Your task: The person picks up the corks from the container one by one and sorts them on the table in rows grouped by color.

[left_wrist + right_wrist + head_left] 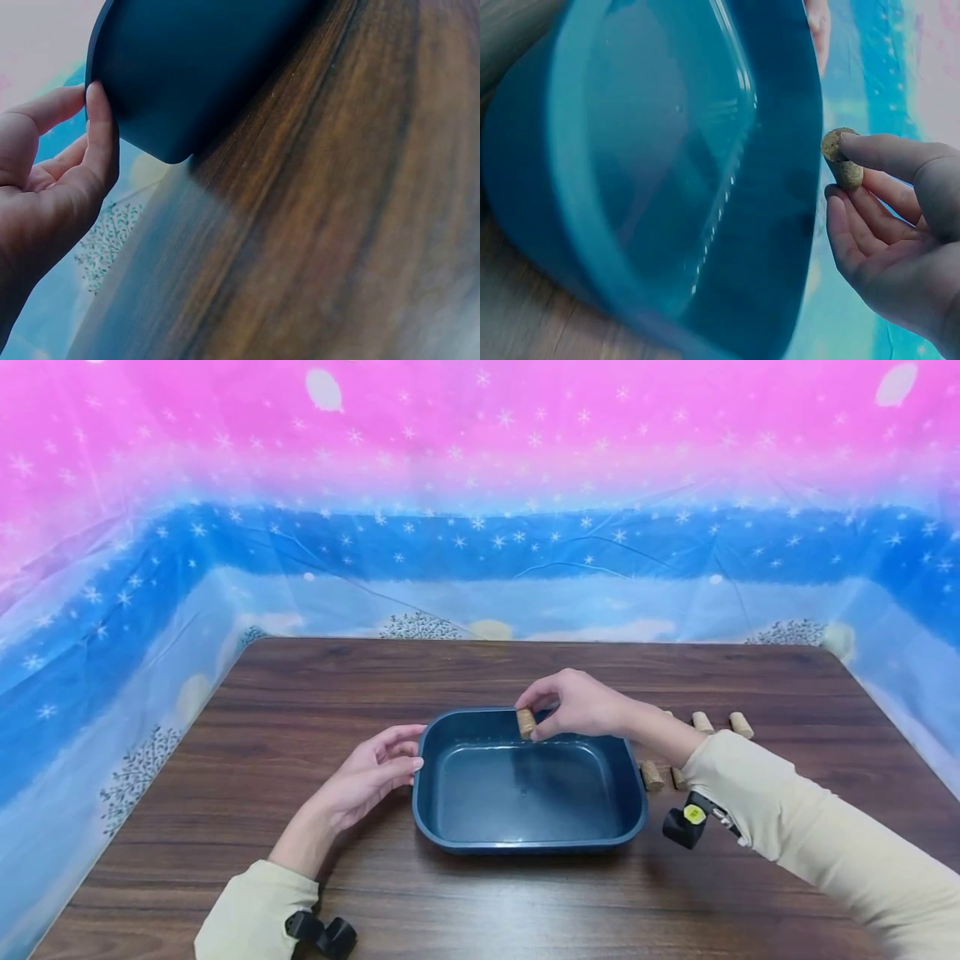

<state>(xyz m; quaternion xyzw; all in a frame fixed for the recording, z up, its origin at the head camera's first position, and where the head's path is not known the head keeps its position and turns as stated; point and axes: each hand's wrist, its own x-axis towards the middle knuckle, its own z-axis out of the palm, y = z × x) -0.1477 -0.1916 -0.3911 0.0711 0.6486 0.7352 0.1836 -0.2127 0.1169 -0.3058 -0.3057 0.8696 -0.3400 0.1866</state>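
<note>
A dark blue plastic basin (517,797) stands on the table, its inside bare. My left hand (375,777) pinches the basin's left rim between thumb and fingers; the left wrist view shows the thumb and a fingertip (97,97) meeting at that edge. Over the far rim, my right hand (585,706) holds a cork stopper (526,724) between thumb and fingers. In the right wrist view the same cork (847,171) appears beside the basin's rim, the thumb pressed on its end.
To the basin's right, partly hidden behind my right forearm, several more corks sit on the wooden table (337,685): one upright cork (741,725) farther back, another cork (652,776) close to the basin wall. A patterned cloth (480,543) hangs around the table's far edge and sides.
</note>
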